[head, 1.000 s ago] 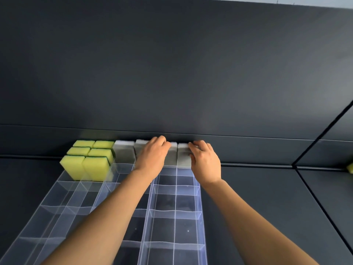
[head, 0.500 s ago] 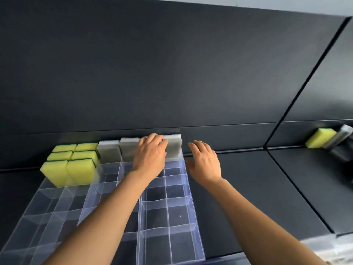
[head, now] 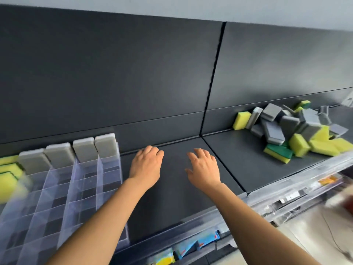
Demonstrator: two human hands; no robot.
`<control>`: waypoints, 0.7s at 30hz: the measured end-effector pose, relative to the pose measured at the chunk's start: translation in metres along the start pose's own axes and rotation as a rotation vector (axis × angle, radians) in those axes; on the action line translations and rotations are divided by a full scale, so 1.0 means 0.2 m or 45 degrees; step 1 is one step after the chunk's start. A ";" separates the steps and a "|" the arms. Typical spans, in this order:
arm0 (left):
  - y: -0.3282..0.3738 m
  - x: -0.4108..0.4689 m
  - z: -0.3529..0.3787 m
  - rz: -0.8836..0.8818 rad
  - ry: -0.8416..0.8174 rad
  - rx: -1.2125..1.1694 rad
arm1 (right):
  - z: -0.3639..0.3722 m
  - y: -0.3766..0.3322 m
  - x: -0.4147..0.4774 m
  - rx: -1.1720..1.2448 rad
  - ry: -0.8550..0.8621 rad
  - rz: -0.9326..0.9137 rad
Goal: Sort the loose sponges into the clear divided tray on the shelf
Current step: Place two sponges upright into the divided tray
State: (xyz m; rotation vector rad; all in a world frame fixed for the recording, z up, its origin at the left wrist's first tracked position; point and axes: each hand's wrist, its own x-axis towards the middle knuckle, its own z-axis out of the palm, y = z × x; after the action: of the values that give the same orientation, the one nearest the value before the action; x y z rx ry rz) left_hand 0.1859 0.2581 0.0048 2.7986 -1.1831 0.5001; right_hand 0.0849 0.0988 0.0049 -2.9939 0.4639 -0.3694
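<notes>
Both hands hover palm down over the bare middle of the dark matte shelf (head: pixel 172 197), and neither holds anything. The left hand (head: pixel 146 165) has its fingers loosely curled under; the right hand (head: pixel 203 166) has them relaxed and slightly fanned. The clear plastic divided tray (head: pixel 84 190) sits just to the left of the left hand. Four grey rectangular sponges (head: pixel 85 148) stand on end across its back row, and yellow sponges with green backing (head: pixel 9 173) fill cells further left.

The next reach turns on the heap of loose sponges (head: pixel 298 129). It lies to the right of both hands and a little further back, past the seam (head: pixel 225 163) between shelf panels, piled against the rear wall. The right hand is the nearer one, but its fingertips point toward the back wall rather than at the heap, so it would need to swing rightward across the seam. The blocks lie jumbled with no common long axis. The closest piece looks to be a yellow block sponge (head: pixel 242 120) leaning at the heap's left edge, though blur there leaves its exact tilt uncertain. The left hand is well apart from the heap and better placed for the tray
</notes>
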 end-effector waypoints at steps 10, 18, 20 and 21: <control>0.81 0.16 -0.02 0.150 -0.038 -0.127 | -0.18 0.78 -0.35 -0.051 -0.029 0.201; 1.28 0.40 0.01 0.293 -0.054 -0.249 | -0.27 1.24 -0.41 -0.058 0.007 0.396; 1.38 0.48 0.03 0.334 -0.044 -0.298 | -0.28 1.35 -0.39 -0.057 0.025 0.453; 1.43 0.52 0.05 0.356 -0.043 -0.325 | -0.28 1.41 -0.37 -0.061 0.030 0.481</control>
State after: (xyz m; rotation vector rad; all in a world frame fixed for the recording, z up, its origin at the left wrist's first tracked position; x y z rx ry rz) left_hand 0.0543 -0.0171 0.0095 2.4515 -1.5352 0.2922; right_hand -0.0785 -0.1483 0.0076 -2.8570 1.0294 -0.3615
